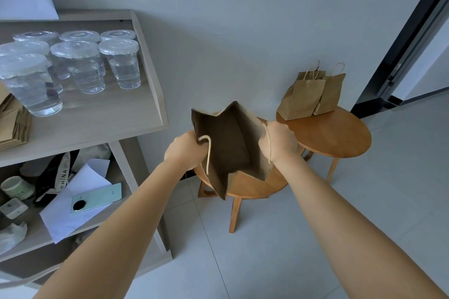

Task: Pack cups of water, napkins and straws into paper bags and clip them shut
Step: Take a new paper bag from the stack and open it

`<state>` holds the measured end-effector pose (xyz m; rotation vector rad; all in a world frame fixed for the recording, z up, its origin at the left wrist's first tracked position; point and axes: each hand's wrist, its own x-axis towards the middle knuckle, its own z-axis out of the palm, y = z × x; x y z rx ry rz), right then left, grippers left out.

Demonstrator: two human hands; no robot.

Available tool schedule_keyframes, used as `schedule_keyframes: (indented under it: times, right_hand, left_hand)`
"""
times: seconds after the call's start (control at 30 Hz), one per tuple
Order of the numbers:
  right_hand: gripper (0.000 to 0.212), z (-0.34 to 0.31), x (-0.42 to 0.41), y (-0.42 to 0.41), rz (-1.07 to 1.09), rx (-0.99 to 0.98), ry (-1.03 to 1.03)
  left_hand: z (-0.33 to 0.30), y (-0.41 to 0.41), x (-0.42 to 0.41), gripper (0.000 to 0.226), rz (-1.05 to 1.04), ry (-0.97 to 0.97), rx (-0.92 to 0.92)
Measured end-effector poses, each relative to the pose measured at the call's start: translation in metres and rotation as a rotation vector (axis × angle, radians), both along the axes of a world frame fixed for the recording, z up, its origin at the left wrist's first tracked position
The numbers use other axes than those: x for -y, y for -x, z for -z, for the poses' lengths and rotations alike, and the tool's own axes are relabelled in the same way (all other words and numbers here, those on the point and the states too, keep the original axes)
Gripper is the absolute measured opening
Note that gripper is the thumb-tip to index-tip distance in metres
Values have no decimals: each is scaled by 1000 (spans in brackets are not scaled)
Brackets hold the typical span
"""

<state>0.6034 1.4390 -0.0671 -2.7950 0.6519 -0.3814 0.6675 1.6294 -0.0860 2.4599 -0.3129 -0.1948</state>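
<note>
A brown paper bag (230,148) is held open over a small round wooden stool (245,184), its mouth turned up toward the camera and its long axis running from the mouth down and away to the base. The left rim is gripped by the left hand (185,150), fingers curled over the edge beside a pale twine handle (207,153); the right rim is gripped likewise by the right hand (279,141). Only dark paper is seen inside. Behind, on a second round stool (340,136), two packed paper bags (311,94) are stood upright against the grey wall, touching each other. To the left, lidded clear cups of water (80,63) are grouped on the top of a pale wooden shelf unit (97,126), beside a stack of flat paper bags (12,121). A green phone (97,198) is laid on white paper on the lower shelf. The floor is pale tile.
</note>
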Motion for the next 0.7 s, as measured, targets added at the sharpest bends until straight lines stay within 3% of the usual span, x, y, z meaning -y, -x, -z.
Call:
schedule_keyframes:
  times: [0.07,0.17,0.2,0.3,0.37,0.47,0.57,0.7]
  right_hand:
    - [22,1,2,-5,-15,-21,-14]
    - [22,3,5,-15,-16,-70,-34]
    - [22,4,6,-19,-10,-86,-29]
    - [19,9,7,-33,-7,-138,-11]
    - [15,15,8,-43,-20,-183,-12]
    - [14,27,13,-63,-64,-246,-29]
    - [16,44,31,-88,-94,-318,-60]
    - [20,71,73,-135,-124,-436,-113]
  left_hand:
    - [-5,-7,-8,60,97,27,-178]
    - [-21,-20,-23,99,276,-168,-427]
    - [-25,-27,-26,96,287,-196,-433]
    - [-21,-40,-8,69,184,-4,-247]
    - [-5,-41,17,69,230,-67,-138]
    - [40,-47,47,71,270,-266,-191]
    - [73,-65,60,43,211,-275,-192]
    - [101,-102,74,30,202,-242,-286]
